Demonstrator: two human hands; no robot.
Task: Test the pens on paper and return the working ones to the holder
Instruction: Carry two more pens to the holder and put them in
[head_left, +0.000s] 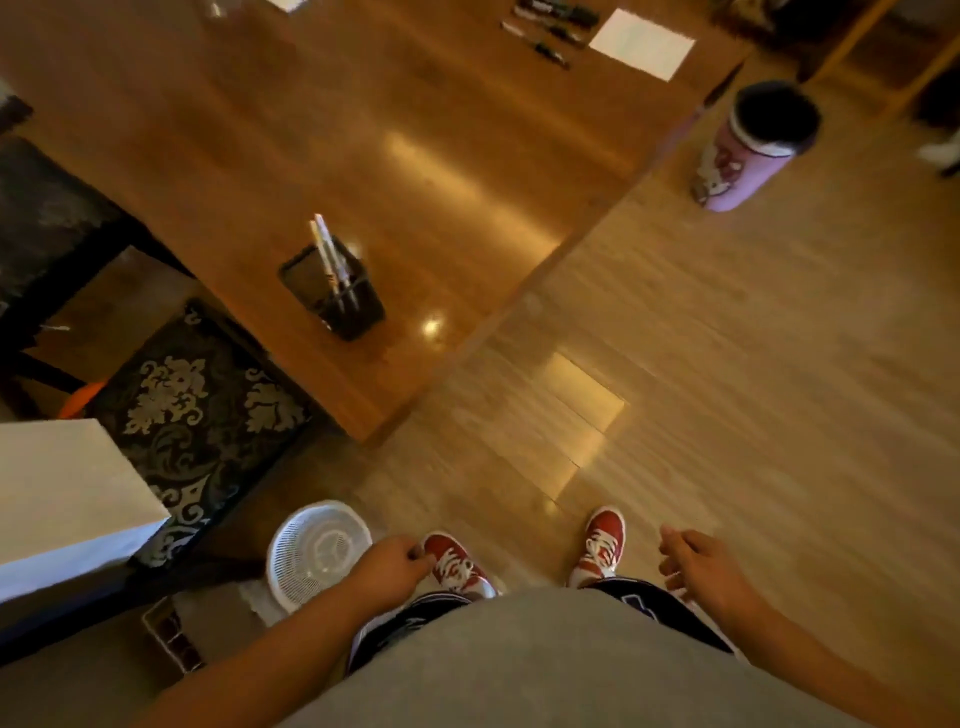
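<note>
A black mesh pen holder (337, 291) stands near the close corner of the wooden table (322, 135), with two light pens (327, 249) sticking out of it. At the table's far end lies a white sheet of paper (641, 42), and several dark pens (556, 31) lie loose just left of it. I stand on the floor away from the table. My left hand (389, 569) hangs low with its fingers curled shut, holding nothing I can see. My right hand (701, 569) hangs low with its fingers loosely apart and nothing in it.
A pink bin with a dark liner (753, 145) stands on the floor by the table's right edge. A white plastic basket (317, 553) sits on the floor near my left foot. A patterned chair seat (202, 410) and a white box (67, 499) are at the left.
</note>
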